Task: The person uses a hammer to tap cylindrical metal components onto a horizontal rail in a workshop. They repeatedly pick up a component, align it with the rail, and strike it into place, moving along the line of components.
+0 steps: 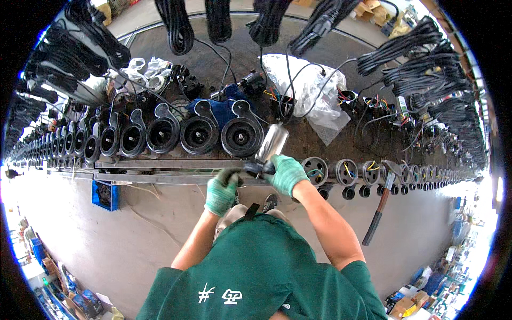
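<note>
- Hands first: your right hand [286, 173] is closed around the dark lower end of a shiny metal cylinder [272, 141], a motor-like body, tilting it up and away from you so the polished shell stands clear of the bench rail [160, 172].
- Your left hand [221, 192] is curled shut on a dark part [250, 169] at the cylinder's base, just beside your right; what exactly it pinches I cannot tell from here.
- Both gloves meet right over the rail, so the piece sits at working height in front of your chest.
- Black volute housings [242, 136] stand on edge in a long row to your left, mouths facing you, easy to grab one after another.
- Round wired units [314, 169] line the rail to your right, coloured leads poking up.
- A hammer [380, 205] leans handle-down off the rail, near your right elbow.
- Coiled black cables [176, 24] hang overhead, kept off the bench; a clear plastic bag [309, 85] lies behind.
</note>
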Action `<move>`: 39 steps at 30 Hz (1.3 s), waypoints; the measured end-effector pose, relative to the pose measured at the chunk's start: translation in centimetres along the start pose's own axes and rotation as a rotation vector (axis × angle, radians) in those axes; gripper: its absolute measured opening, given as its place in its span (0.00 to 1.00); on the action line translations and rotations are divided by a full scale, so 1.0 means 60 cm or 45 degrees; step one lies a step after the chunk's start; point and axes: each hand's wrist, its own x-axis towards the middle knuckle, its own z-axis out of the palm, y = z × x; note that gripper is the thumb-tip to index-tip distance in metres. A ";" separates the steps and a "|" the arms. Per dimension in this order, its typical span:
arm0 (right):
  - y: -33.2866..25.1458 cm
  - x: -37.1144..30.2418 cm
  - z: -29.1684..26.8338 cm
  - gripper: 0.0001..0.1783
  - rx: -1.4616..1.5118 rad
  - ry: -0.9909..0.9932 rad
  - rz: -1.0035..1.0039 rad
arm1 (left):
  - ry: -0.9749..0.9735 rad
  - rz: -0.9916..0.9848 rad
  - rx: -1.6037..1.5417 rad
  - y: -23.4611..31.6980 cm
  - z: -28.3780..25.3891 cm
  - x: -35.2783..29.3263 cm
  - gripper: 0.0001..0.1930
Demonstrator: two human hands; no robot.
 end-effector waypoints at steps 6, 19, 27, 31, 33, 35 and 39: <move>-0.053 0.002 -0.076 0.24 0.312 -0.426 0.071 | -0.557 -0.479 -0.734 -0.113 0.005 -0.016 0.27; 0.067 0.143 -0.100 0.35 -0.061 0.008 0.061 | -0.025 -0.500 -0.709 0.017 0.199 0.053 0.32; 0.097 0.127 -0.099 0.40 0.188 0.093 -0.077 | 0.249 -0.361 -1.024 0.029 0.273 0.115 0.31; 0.119 0.119 -0.091 0.40 0.176 0.091 -0.077 | 0.240 -0.288 -1.114 0.035 0.283 0.142 0.33; 0.126 0.118 -0.091 0.40 0.177 0.044 -0.073 | 0.234 -0.255 -1.211 0.028 0.289 0.142 0.33; 0.118 0.116 -0.095 0.40 0.194 0.036 -0.096 | 0.193 -0.235 -1.237 -0.007 0.293 0.151 0.33; 0.127 0.116 -0.088 0.40 0.331 0.081 -0.112 | 0.230 -0.224 -1.229 0.030 0.282 0.144 0.28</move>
